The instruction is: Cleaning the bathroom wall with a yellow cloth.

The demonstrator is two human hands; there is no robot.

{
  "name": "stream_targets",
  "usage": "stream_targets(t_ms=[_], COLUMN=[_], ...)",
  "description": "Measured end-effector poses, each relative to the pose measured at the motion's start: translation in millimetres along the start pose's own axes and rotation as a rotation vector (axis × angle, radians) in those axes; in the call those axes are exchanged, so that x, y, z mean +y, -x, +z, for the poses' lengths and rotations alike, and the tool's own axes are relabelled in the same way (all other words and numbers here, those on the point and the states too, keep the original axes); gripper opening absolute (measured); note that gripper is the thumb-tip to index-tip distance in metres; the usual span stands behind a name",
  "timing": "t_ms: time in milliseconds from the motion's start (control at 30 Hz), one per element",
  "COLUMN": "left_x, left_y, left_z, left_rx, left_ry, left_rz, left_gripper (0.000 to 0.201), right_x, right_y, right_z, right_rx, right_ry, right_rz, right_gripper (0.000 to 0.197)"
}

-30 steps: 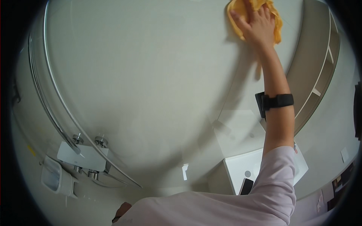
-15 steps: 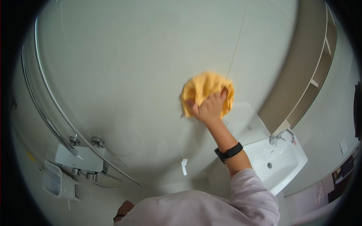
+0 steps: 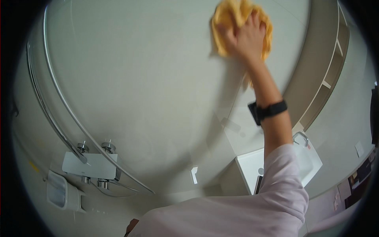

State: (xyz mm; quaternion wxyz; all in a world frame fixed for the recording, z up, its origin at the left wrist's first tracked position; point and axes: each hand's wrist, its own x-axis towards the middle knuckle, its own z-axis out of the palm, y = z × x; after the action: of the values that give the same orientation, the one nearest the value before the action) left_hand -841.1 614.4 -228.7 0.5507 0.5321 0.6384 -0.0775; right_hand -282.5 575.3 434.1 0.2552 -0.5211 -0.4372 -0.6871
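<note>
My right hand (image 3: 248,37) presses a bunched yellow cloth (image 3: 229,14) against the pale tiled wall (image 3: 138,87), high up and right of the middle. The thumb and fingers grip into the folds, and part of the cloth hangs below the wrist. A black band circles that forearm. Only a small part of my left hand (image 3: 132,226) shows at the lower edge, low by my shirt, and its fingers are hidden.
At left, a shower mixer (image 3: 92,165) with a silver hose and rail is fixed to the wall, above a white toilet (image 3: 63,193). A white washbasin (image 3: 310,162) stands at right, below a brown cabinet (image 3: 304,79) with open shelves. A white holder (image 3: 194,175) sits low on the wall.
My right hand has moved up and to the right along the wall with the yellow cloth. My left hand has dropped further out of view.
</note>
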Motion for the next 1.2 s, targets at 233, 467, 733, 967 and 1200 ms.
stream_targets(t_ms=[233,467,733,967,1200], left_x=[-7.2,-14.0,-34.0,-74.7,-101.5], left_y=[-9.9,-15.3,-9.2,7.6,7.6], left_z=[-3.8,-6.4,-14.6,-19.3,-34.3], left_rx=[-0.012,-0.003,0.042,0.048,0.046], left_ry=[0.002,0.055,0.155,0.139,0.082], left_rz=[-0.018,-0.041,-0.059,-0.012,0.04], left_gripper=[0.048,0.047,0.045,0.039,0.032], right_x=[-16.0,-74.7,-66.6,-106.3,-184.6], right_y=[-21.7,99.1,25.7,-83.0,-47.2], right_z=[10.2,-13.3,3.0,20.0,14.6], right_rx=[0.144,-0.173,0.0,0.01,0.081], right_ry=[-0.046,-0.11,-0.031,0.025,-0.129], right_rz=[0.127,0.121,0.052,0.211,0.008], right_gripper=[0.059,0.056,0.051,0.066,0.051])
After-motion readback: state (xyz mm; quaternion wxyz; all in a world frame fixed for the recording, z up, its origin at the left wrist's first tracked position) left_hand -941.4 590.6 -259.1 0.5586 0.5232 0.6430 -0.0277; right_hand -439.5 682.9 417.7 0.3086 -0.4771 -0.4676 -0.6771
